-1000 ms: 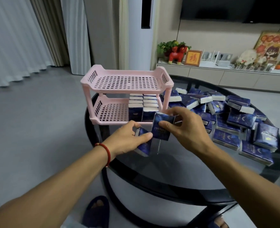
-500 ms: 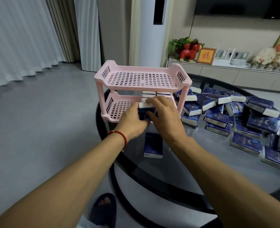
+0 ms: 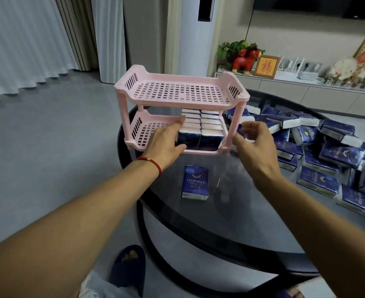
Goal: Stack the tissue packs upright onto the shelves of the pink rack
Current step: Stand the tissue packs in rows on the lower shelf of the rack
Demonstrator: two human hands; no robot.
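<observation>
A pink two-shelf rack (image 3: 182,80) stands on the round dark glass table (image 3: 241,222). Its top shelf is bare. On the right half of the lower shelf, two rows of blue tissue packs (image 3: 201,134) stand upright. My left hand (image 3: 166,143) rests with straight fingers against the left side of the front packs. My right hand (image 3: 256,145) hovers just right of the rack's front right post, fingers loosely spread, holding nothing. One blue pack (image 3: 195,181) lies flat on the table in front of the rack.
A large heap of loose blue tissue packs (image 3: 327,151) covers the right side of the table. A low cabinet (image 3: 284,87) with ornaments runs along the far wall. My slippered foot (image 3: 128,267) shows below the table's near edge.
Both hands pushed a pack into the lower shelf's front row and let go. The right hand has drawn back to the right; the second pack lies flat on the table.
</observation>
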